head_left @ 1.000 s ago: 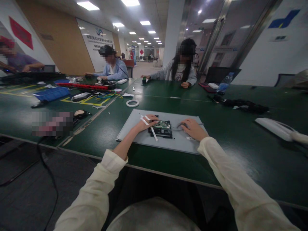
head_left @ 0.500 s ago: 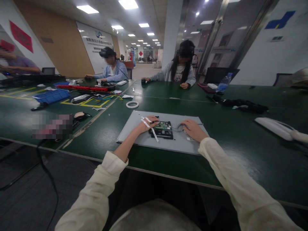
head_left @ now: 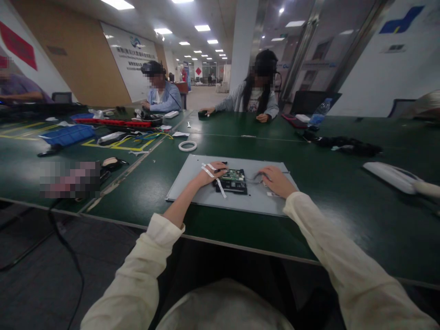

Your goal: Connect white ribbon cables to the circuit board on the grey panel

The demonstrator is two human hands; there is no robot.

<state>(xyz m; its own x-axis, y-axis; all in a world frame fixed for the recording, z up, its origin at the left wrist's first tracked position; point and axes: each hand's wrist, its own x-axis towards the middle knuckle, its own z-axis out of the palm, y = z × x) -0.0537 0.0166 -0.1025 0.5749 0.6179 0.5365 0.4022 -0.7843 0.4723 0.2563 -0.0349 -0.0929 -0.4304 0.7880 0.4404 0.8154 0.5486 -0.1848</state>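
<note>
A green circuit board (head_left: 234, 174) in a black frame (head_left: 232, 187) lies on a grey flat panel (head_left: 185, 183) in front of me. My left hand (head_left: 212, 172), with white tape strips (head_left: 207, 170) across its back, is closed over the frame's left edge. Another white tape strip (head_left: 222, 188) lies across that side of the frame. Right of the board, my right hand (head_left: 277, 180) pinches a grey cable (head_left: 255, 177) that runs toward the board. Its fingertips are partly hidden.
A white tape roll (head_left: 187, 145) lies beyond the panel. To the left are a blue bin (head_left: 67, 135), cables and a pinkish blurred item (head_left: 74, 178). A white long device (head_left: 390, 177) is at right, a water bottle (head_left: 320, 112) behind it. Other people sit across the table.
My view has shifted slightly, so the scene sits a little higher. Both my hands keep nearly the same places at the board and cable. A co-worker at the far left side has drawn their hands in.
</note>
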